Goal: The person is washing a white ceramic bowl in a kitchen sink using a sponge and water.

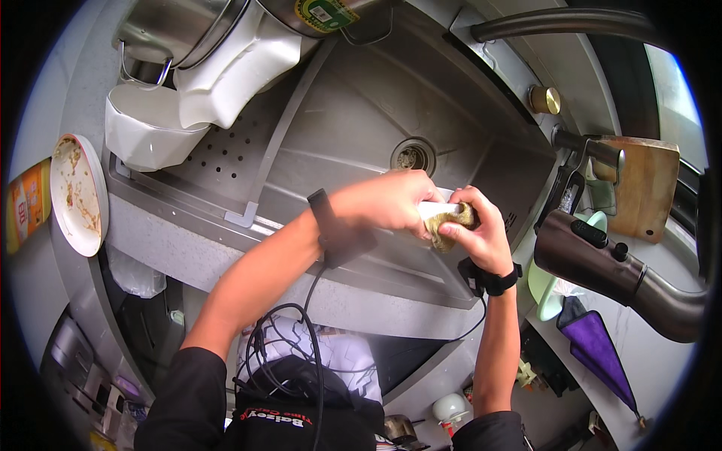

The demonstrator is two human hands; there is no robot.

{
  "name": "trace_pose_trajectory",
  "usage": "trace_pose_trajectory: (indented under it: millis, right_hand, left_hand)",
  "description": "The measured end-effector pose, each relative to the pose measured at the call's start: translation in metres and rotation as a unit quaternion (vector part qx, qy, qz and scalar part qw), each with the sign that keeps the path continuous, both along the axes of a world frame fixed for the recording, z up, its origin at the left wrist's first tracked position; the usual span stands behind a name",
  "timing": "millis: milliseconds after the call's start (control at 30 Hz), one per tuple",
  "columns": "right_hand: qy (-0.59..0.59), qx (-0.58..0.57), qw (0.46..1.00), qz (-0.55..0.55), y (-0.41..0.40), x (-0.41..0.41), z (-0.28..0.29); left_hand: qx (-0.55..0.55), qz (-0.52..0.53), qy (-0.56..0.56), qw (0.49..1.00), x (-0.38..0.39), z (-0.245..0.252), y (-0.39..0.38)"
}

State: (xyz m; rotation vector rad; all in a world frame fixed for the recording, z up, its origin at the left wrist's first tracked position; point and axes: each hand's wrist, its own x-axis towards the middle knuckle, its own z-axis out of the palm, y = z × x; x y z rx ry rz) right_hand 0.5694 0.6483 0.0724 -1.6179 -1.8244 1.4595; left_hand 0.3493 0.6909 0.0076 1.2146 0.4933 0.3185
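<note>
Over the stainless steel sink [361, 113], my left hand [395, 197] grips a small white dish [433, 209], mostly hidden by my fingers, so its exact shape cannot be told. My right hand [482, 228] pinches a yellowish scrubbing cloth [444, 235] folded around the edge of that dish. Both hands are close together, just in front of the drain [413, 158]. The drain strainer holds some scraps.
At left, a white octagonal bowl [152, 141] and steel pot [169, 34] crowd the perforated drainboard [225, 149]. A food-stained plate [79, 194] sits on the counter. A dark faucet [592, 253], wooden cutting board [643, 191] and purple cloth [601, 349] are at right.
</note>
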Motion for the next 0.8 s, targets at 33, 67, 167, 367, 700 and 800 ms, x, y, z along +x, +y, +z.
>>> trace_pose_trajectory:
  millis: [33,67,167,367,700,800]
  right_hand:
    - [-0.015,0.012,1.0,0.0,0.0,0.001,0.0]
    - [-0.017,0.012,1.0,-0.001,-0.001,0.002,-0.003]
    - [0.0,0.004,0.993,-0.122,-0.002,-0.004,-0.011]
    - [0.019,-0.009,1.0,-0.003,-0.001,-0.003,-0.002]
    - [0.046,0.092,0.99,-0.096,-0.003,-0.016,-0.005]
    - [0.043,-0.011,0.999,-0.013,0.002,-0.005,0.01]
  left_hand:
    - [0.023,-0.01,-0.003,1.0,0.002,0.001,0.0]
    - [0.023,-0.011,-0.005,1.0,0.004,-0.002,-0.002]
    - [-0.006,0.032,-0.036,0.999,0.006,-0.009,-0.008]
    - [0.017,0.002,0.01,1.0,0.001,-0.004,-0.003]
    - [0.015,0.006,0.003,1.0,-0.001,0.001,0.001]
    - [-0.009,0.021,-0.017,1.0,-0.001,-0.001,0.001]
